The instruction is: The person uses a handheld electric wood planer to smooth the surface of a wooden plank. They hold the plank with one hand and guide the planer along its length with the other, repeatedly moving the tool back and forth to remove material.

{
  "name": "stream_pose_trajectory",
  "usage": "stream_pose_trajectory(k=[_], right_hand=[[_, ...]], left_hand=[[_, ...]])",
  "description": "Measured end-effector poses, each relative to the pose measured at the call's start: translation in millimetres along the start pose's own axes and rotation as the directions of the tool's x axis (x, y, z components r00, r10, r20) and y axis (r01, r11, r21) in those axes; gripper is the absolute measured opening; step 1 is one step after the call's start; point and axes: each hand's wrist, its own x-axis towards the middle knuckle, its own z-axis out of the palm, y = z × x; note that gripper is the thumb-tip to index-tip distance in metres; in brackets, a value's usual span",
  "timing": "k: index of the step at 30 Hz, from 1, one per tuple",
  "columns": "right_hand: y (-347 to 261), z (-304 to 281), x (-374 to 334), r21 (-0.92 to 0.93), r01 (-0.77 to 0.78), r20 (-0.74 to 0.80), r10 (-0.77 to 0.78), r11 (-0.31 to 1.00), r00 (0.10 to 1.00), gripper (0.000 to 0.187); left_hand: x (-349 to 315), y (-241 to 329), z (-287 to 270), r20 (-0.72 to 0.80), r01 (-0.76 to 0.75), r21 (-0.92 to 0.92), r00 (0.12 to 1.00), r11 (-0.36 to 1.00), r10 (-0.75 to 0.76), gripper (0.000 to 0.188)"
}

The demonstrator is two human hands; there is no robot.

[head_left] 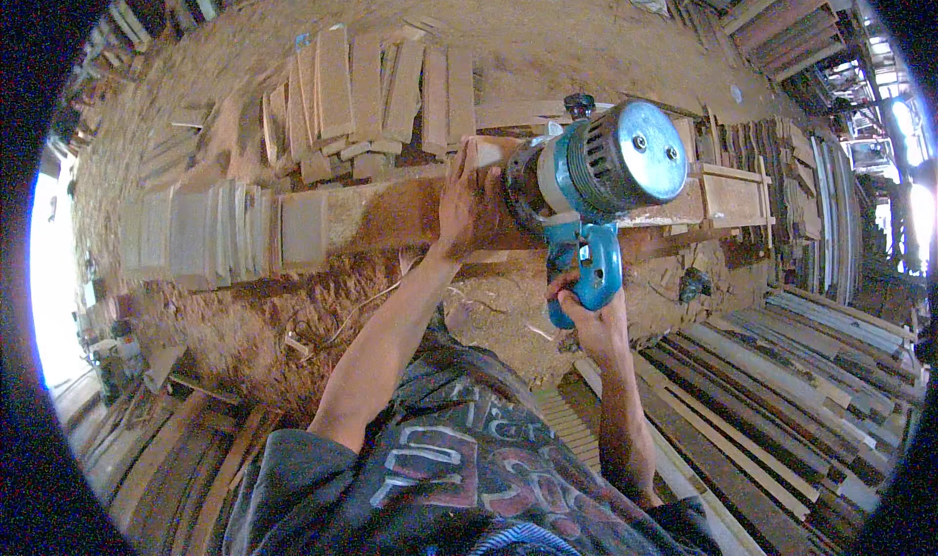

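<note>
A teal router (586, 185) with a black ribbed motor housing and a shiny round end cap stands over a long wooden beam. My right hand (591, 317) is wrapped round its teal handle. Just left of the router, my left hand (467, 204) is closed on a reddish-brown wooden board (496, 152), with its fingers partly in shadow. The board reaches up against the dark router base. Where the bit meets the wood is hidden behind the router body.
The beam (386, 209) runs across in front of me. Thin wooden slats (220, 229) stand in a row on its left end. Behind it lies a heap of short boards (366, 87). Long planks (752, 390) are stacked at right. A cable (366, 307) and shavings lie on the ground.
</note>
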Motion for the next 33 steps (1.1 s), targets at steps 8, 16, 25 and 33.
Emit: stream_pose_trajectory(k=[8,16,25,33], right_hand=[[-2,2,35,0.149,0.021,-0.008,-0.020,0.989,1.000,0.009],[-6,13,75,0.197,0.195,-0.106,-0.177,0.961,0.978,0.006],[2,14,79,0.147,0.089,-0.169,-0.063,0.985,0.984,0.010],[31,-16,-67,0.113,-0.103,0.008,0.103,0.988,0.995,0.032]], left_hand=[[7,7,-8,0.167,0.275,0.087,0.943,0.957,-0.286,0.068],[15,2,-7,0.192,0.292,0.102,0.932,0.951,-0.307,0.071],[5,-12,6,0.134,0.203,0.186,0.964,0.961,-0.229,0.066],[0,-21,15,0.089,0.249,0.021,0.964,0.968,-0.250,0.065]])
